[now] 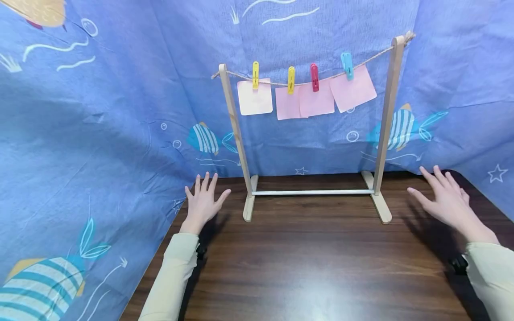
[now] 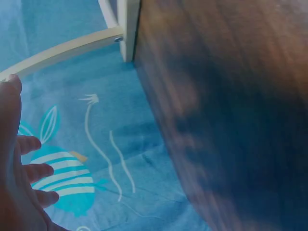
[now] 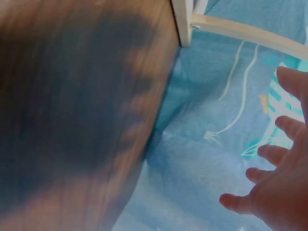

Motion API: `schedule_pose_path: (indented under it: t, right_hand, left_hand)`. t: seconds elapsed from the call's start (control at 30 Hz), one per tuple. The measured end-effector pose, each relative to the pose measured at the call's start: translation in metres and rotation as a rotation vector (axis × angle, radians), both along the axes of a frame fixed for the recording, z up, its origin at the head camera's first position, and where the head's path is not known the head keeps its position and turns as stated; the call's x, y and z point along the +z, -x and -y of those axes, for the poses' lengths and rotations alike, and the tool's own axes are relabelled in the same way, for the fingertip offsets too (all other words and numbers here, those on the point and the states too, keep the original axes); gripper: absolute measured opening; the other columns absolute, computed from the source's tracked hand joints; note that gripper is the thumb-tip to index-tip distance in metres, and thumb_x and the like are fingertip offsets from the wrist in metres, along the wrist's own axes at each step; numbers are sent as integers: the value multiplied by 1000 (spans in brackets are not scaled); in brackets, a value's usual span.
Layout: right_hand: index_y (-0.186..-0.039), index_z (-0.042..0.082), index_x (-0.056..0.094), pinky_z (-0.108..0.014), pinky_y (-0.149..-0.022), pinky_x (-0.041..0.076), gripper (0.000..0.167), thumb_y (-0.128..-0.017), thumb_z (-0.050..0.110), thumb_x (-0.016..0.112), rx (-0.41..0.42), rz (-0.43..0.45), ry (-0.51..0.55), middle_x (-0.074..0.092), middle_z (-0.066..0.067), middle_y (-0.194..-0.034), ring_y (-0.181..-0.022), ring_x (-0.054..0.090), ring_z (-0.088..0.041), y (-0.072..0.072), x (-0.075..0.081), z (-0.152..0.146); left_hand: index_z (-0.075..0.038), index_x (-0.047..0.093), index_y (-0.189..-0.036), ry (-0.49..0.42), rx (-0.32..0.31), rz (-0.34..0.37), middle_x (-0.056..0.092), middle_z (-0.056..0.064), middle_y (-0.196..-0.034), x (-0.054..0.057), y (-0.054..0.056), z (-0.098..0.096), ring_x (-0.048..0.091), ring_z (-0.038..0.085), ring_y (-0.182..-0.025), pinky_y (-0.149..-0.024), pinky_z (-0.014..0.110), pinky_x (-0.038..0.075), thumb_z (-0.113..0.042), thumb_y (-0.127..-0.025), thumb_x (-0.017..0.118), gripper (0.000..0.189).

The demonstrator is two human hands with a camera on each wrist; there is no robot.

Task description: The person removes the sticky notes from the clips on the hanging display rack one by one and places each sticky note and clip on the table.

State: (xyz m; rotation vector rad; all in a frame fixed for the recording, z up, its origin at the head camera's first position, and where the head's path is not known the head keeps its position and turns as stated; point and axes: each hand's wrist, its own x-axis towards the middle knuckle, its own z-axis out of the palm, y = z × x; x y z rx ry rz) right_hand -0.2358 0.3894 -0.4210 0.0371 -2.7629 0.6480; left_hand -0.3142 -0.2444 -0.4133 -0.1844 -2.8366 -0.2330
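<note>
My left hand (image 1: 202, 203), fingers spread, is just left of a wooden stand (image 1: 235, 129) and holds nothing. On the other side my right hand (image 1: 447, 200) is spread too, with nothing in it, right of the stand's other post (image 1: 388, 116). A string (image 1: 379, 54) runs between the two posts. Pink paper squares hang from it: one by a yellow clothespin (image 1: 255, 76) at the left, then one by another yellow clothespin (image 1: 291, 80), one by a red clothespin (image 1: 314, 77) and a tilted one by a blue clothespin (image 1: 347, 66). The two middle papers overlap.
A white rod (image 1: 313, 192) joins the stand's feet near the back of the dark wooden table (image 1: 305, 258). Blue cloth with fish prints (image 1: 132, 133) hangs behind the table and along its left side. Each hand casts a shadow on the tabletop.
</note>
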Motion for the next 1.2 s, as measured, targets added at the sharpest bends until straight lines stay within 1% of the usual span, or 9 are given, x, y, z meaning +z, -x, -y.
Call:
schedule_pose_path:
  t: [0.3, 0.43, 0.47, 0.53, 0.6, 0.67, 0.8, 0.97, 1.2]
  right_hand:
    - [-155, 12, 17, -73, -108, 11, 72, -98, 33, 55, 80, -123, 101, 12, -29, -157, -141, 13, -56, 5, 43, 11]
    - [-155, 23, 18, -72, -101, 26, 69, -98, 37, 53, 15, -132, 147, 21, -25, -157, -129, 31, -60, 3, 75, 24]
    - [-155, 26, 20, -63, -106, 33, 68, -98, 38, 53, 1, -151, 163, 24, -24, -156, -126, 36, -59, 3, 84, 27]
    - [-153, 33, 25, -34, -106, 45, 64, -97, 38, 56, -16, -199, 202, 31, -19, -155, -129, 50, -36, 2, 101, 32]
    - [-149, 37, 31, -7, -96, 42, 61, -95, 36, 58, -9, -256, 261, 38, -9, -154, -124, 54, -5, 2, 119, 39]
    - [-147, 37, 36, 7, -83, 33, 57, -95, 33, 59, 8, -315, 324, 43, 2, -151, -114, 47, 16, 4, 137, 48]
    - [-142, 27, 47, 2, -92, 38, 50, -94, 25, 61, 72, -425, 467, 52, 12, -142, -116, 49, 14, 8, 172, 72]
    - [-138, 16, 53, -6, -98, 41, 45, -94, 17, 63, 199, -498, 615, 60, 6, -135, -119, 56, 2, 14, 218, 103]
    - [-136, 12, 55, -12, -104, 41, 42, -94, 16, 61, 329, -519, 618, 61, 2, -134, -121, 56, -3, 23, 270, 151]
  left_hand:
    - [-21, 25, -154, -179, -73, -41, 25, 13, -159, 34, -6, -5, 21, 39, -147, -111, 68, 22, -66, -90, 48, 81]
    - [-21, 32, -151, -268, -112, -88, 36, 13, -154, 59, -12, -11, 37, 38, -139, -106, 62, 37, -65, -90, 51, 78]
    - [-22, 33, -151, -291, -119, -102, 38, 12, -153, 65, -13, -13, 40, 36, -137, -104, 61, 39, -65, -90, 51, 77]
    - [-23, 37, -149, -331, -138, -139, 43, 10, -150, 77, -15, -18, 44, 34, -134, -102, 59, 42, -65, -89, 52, 75]
    - [-22, 40, -147, -377, -165, -176, 48, 9, -146, 89, -16, -22, 48, 32, -131, -102, 56, 44, -64, -89, 53, 73]
    - [-21, 43, -146, -422, -194, -197, 51, 8, -143, 98, -16, -26, 50, 30, -130, -101, 54, 45, -63, -89, 55, 71]
    - [-22, 47, -143, -516, -254, -201, 54, 4, -140, 111, -14, -36, 52, 24, -128, -102, 47, 47, -61, -89, 56, 67]
    - [-23, 51, -139, -626, -312, -195, 58, 0, -136, 128, -11, -53, 54, 19, -125, -101, 43, 49, -59, -89, 57, 62]
    - [-22, 53, -137, -698, -366, -247, 61, -1, -132, 154, -10, -76, 57, 17, -121, -97, 40, 52, -56, -90, 58, 58]
